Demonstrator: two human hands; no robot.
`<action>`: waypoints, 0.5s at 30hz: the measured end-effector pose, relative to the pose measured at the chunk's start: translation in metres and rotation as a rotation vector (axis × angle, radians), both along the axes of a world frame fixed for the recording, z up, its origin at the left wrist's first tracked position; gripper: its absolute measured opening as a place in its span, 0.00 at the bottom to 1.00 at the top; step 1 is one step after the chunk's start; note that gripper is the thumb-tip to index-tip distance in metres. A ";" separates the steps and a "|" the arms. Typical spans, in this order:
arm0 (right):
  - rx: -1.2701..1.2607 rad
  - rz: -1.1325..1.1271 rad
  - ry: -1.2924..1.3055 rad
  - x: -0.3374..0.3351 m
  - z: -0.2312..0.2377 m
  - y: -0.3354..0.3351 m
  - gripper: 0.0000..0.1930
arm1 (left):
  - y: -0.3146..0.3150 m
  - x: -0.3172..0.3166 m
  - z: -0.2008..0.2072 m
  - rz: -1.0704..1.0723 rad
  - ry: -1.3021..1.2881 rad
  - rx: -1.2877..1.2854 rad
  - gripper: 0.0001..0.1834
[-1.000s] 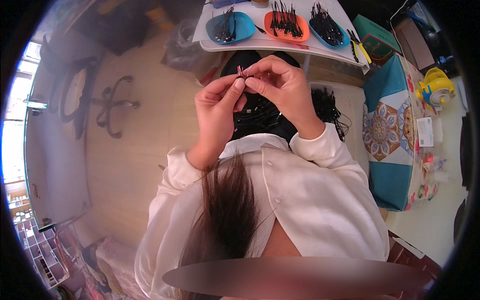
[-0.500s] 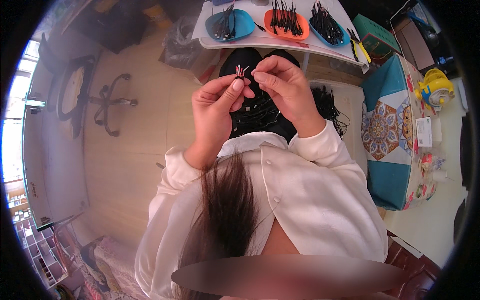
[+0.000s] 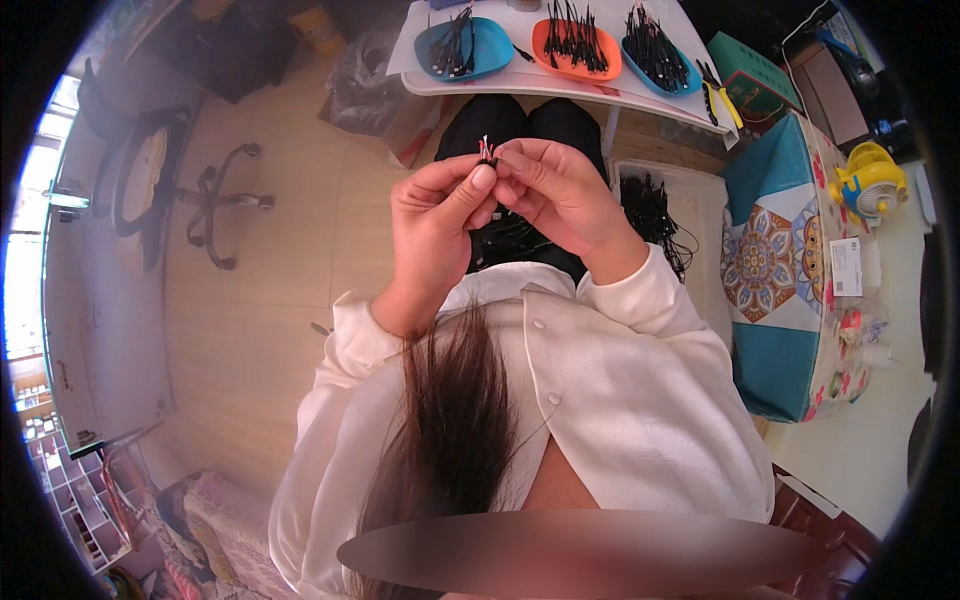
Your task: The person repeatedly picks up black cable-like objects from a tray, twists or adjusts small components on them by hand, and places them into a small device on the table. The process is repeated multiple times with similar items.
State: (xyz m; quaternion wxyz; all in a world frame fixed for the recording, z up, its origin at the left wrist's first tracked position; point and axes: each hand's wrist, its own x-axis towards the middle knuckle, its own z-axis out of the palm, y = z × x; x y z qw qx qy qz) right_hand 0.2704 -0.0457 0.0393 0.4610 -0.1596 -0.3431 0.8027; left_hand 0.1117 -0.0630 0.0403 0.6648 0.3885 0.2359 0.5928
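Where left fingers (image 3: 481, 179) pinch — wires (image 3: 487, 152) jut above.

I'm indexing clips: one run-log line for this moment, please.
left hand: pinches dark cable end | right hand: at red-and-white wires, grip unclear | table: orange tray between two blue trays, all holding cables

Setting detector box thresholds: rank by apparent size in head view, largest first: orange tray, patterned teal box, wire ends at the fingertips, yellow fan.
1. Patterned teal box
2. Orange tray and yellow fan: too close to rank
3. Wire ends, tiny above the left hand
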 end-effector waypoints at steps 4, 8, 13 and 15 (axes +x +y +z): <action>0.083 -0.101 -0.166 0.003 0.003 -0.001 0.09 | 0.001 -0.005 0.001 -0.137 -0.002 -0.045 0.07; 0.123 -0.224 -0.268 0.002 0.014 -0.004 0.09 | 0.002 -0.008 0.002 -0.192 0.023 -0.091 0.06; 0.088 -0.157 -0.244 0.004 0.018 -0.007 0.08 | 0.000 -0.008 0.003 -0.218 0.079 -0.097 0.06; 0.094 -0.090 -0.268 0.009 0.016 -0.005 0.08 | -0.001 -0.008 0.004 -0.217 0.105 -0.111 0.06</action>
